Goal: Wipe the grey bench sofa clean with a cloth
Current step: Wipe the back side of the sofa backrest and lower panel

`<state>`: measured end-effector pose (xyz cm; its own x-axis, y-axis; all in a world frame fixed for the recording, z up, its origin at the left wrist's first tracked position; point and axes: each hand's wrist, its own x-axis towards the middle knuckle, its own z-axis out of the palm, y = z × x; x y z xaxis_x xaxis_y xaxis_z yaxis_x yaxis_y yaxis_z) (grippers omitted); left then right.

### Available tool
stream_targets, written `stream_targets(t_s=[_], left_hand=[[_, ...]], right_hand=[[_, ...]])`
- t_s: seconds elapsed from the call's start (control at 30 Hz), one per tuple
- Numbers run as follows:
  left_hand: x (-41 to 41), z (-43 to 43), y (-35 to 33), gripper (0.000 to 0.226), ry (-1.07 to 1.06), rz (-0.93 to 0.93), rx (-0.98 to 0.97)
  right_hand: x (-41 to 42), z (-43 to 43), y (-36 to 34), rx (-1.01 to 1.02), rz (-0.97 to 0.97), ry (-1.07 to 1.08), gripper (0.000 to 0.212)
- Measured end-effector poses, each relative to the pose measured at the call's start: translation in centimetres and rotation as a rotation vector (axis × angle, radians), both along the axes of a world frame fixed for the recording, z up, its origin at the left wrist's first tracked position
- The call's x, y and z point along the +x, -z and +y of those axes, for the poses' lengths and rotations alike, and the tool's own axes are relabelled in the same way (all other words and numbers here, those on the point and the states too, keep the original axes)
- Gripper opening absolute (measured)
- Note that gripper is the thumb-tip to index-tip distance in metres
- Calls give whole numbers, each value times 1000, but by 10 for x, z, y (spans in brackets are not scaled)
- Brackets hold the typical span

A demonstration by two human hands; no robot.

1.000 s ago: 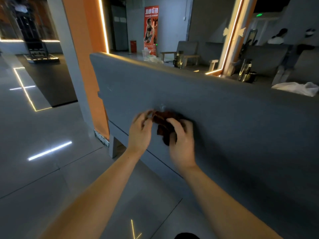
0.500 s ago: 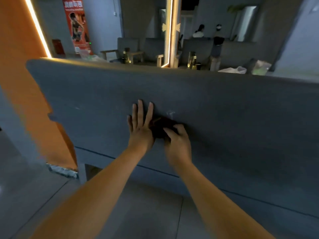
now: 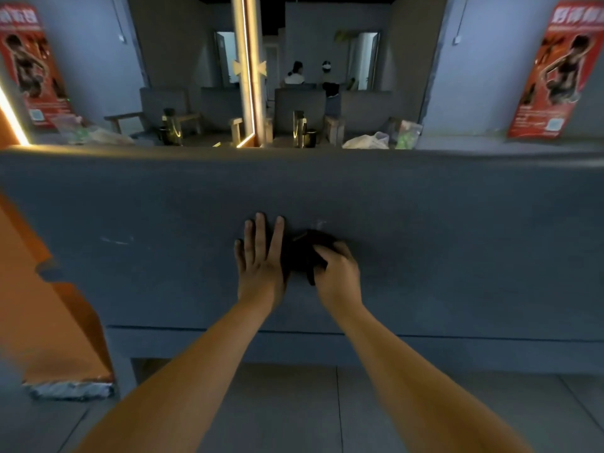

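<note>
The back panel of the grey bench sofa fills the middle of the head view. A dark cloth lies bunched against the panel near its centre. My right hand grips the cloth with curled fingers and holds it against the fabric. My left hand lies flat on the panel just left of the cloth, fingers straight and pointing up. A faint pale smudge shows just above the cloth, and another pale streak marks the panel further left.
An orange pillar stands at the left end of the sofa. Bottles and a white bag sit beyond the sofa's top edge. Two people are far behind. Grey tiled floor lies below.
The view swung from the sofa's left end to face the panel squarely. My left hand let go of the cloth and flattened on the fabric. My right hand kept its grip.
</note>
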<state>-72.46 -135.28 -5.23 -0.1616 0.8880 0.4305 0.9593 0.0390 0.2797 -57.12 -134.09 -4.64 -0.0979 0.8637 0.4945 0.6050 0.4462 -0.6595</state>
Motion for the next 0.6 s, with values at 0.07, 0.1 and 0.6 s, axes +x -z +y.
stream_targets(t_s=[0.07, 0.1, 0.6], left_hand=[[2, -2, -3, 114, 5, -18, -19], [4, -4, -3, 115, 12, -28, -23], [10, -3, 8, 119, 62, -138, 112]], right_hand=[[3, -5, -3, -53, -61, -11, 40], [6, -9, -6, -59, -71, -26, 40], [-11, 3, 35, 1, -23, 56, 36]])
